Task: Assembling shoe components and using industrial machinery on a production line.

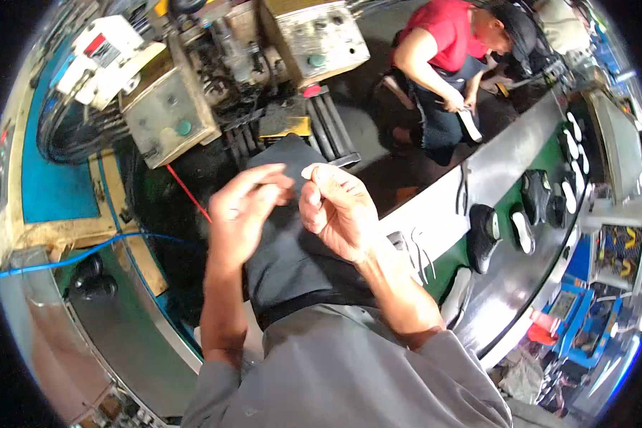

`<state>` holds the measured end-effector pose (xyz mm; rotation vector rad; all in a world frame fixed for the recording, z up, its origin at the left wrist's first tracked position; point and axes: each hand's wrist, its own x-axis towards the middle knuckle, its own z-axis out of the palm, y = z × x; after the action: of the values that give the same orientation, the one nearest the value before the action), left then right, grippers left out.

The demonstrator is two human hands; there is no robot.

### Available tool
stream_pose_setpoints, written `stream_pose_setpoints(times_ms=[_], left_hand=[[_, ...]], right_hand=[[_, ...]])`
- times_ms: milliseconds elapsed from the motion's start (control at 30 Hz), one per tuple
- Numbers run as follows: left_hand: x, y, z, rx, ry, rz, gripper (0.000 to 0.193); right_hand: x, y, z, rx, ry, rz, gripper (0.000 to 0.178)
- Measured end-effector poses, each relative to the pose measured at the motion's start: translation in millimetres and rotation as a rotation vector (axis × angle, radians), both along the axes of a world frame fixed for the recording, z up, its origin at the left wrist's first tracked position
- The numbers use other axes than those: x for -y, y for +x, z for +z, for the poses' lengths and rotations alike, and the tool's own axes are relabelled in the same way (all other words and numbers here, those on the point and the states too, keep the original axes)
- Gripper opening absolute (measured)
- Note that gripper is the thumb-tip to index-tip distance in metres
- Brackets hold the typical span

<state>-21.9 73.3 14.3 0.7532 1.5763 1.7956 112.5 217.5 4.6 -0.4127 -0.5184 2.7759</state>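
Both hands are raised in front of my body, over my dark trousers, close together but not touching. My left hand (pixel 244 207) is bent at the fingers and smeared by motion, so its grip does not show. My right hand (pixel 337 212) is closed, thumb and forefinger pinched together; what they hold, if anything, is too small to make out. To the right, shoes stand on a conveyor belt: a black shoe (pixel 483 237) with a pale sole and, nearest my right forearm, a shoe with loose white laces (pixel 422 255).
A person in red (pixel 442 43) sits ahead on the right, holding a white sole (pixel 469 125). A machine with grey control boxes (pixel 170 118) stands ahead. More soles and shoes line the conveyor (pixel 503 307). On the left, a blue hose (pixel 64 265) crosses a bench.
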Motion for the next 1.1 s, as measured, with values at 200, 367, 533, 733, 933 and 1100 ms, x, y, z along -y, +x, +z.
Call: stream_pose_setpoints(times_ms=[200, 367, 533, 733, 933, 1100], left_hand=[[-50.9, 53.4, 2.4, -0.315, 0.017, -0.003, 0.023], [-58.3, 54.2, 4.3, -0.688, -0.089, -0.029, 0.019], [-63.0, 55.7, 3.7, -0.786, -0.092, -0.093, 0.01], [-42.9, 61.8, -21.9, -0.574, -0.232, 0.049, 0.007], [-7.2, 43.6, -52.9, 0.445, 0.036, 0.187, 0.019], [114.3, -30.0, -108.3, 0.769, 0.17, 0.127, 0.021]], right_hand=[[-3.8, 41.4, -2.7, -0.03, 0.052, -0.149, 0.027], [3.2, 50.9, -11.7, 0.085, 0.163, -0.248, 0.027], [1.5, 61.8, -25.9, 0.206, 0.368, -0.257, 0.026], [9.2, 62.6, -36.2, 0.235, 0.352, -0.191, 0.025], [-33.9, 73.3, -45.1, 0.221, 0.171, -0.29, 0.028], [-102.6, 143.7, -86.6, 0.662, 0.932, -0.443, 0.04]])
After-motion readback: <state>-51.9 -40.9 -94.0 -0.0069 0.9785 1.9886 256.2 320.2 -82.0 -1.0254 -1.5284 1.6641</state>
